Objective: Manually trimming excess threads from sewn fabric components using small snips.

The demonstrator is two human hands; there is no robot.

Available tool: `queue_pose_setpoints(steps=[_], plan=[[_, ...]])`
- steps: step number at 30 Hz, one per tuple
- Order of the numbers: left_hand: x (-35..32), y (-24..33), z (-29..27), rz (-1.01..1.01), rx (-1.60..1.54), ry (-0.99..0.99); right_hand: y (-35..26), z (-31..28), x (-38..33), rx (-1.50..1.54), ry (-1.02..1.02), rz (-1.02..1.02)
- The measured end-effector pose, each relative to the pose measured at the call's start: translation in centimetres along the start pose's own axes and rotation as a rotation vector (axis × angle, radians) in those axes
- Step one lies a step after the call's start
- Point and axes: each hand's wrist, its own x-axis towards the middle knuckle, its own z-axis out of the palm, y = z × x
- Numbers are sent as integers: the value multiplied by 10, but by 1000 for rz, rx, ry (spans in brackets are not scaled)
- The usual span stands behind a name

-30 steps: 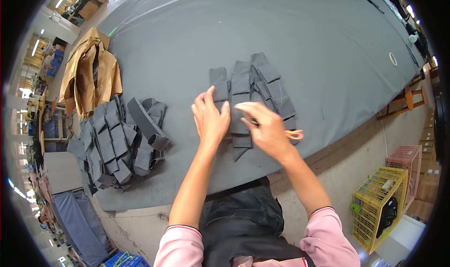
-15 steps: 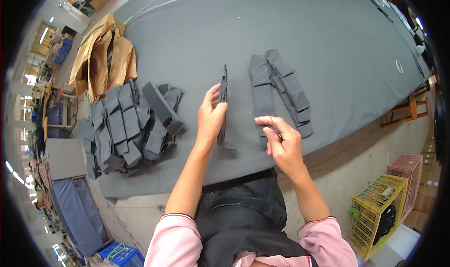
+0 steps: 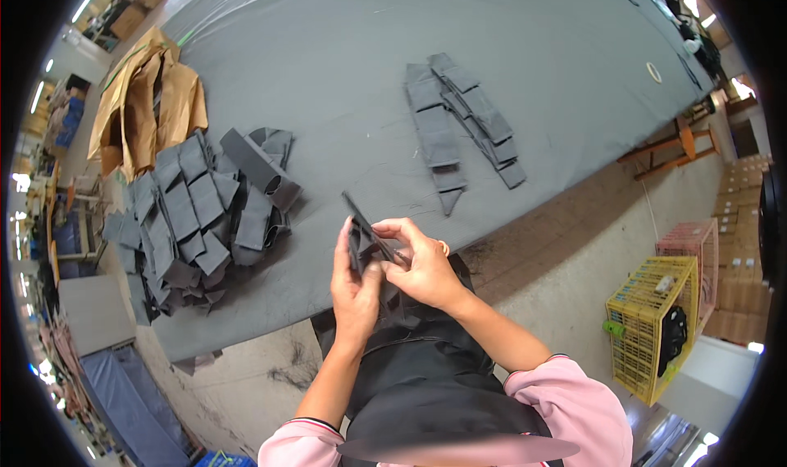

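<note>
Near the table's front edge, my left hand (image 3: pixel 354 293) is closed around a folded dark grey fabric strip (image 3: pixel 357 236), which stands tilted with its tip up. My right hand (image 3: pixel 428 269) meets it from the other side, fingers pinched on the strip's edge. A small dark thing shows between those right fingers, too little to name. A yellowish ring (image 3: pixel 445 247) sits on one right finger. Left of my hands lies a heap of dark grey fabric strips (image 3: pixel 184 213) with overlapping flaps. Farther off, slightly right, rest two long segmented fabric strips (image 3: pixel 434 123) (image 3: pixel 484 127).
A crumpled brown paper bag (image 3: pixel 152 106) stands behind the heap on the grey-covered table (image 3: pixel 336 65). A pale ring (image 3: pixel 653 73) lies at the far right. On the floor to the right are a yellow crate (image 3: pixel 652 324), a pink crate (image 3: pixel 697 242) and a wooden stool (image 3: pixel 676 149).
My left hand has drawn the fabric strip nearer my body and tilted it. My right hand has moved left from beside the laid-out strips and now grips the held strip. The view has shifted.
</note>
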Motion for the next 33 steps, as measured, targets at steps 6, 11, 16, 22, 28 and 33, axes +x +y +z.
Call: queue_pose_setpoints(steps=[6, 11, 16, 22, 28, 33], plan=[[10, -41, -16, 221, 172, 135, 17, 7, 19, -452, 328, -507], [1, -11, 8, 394, 450, 79, 9, 1, 18, -264, 337, -203], [7, 7, -30, 344, 526, -58, 12, -18, 19, -199, 159, 95], [-6, 1, -38, -325, -244, 47, 28, -5, -6, 322, -174, 517], [-8, -6, -43, -368, -192, 87, 16, 20, -31, -233, 199, -137], [-8, -5, -48, -404, -176, 74, -9, 6, -24, -709, 28, -449]])
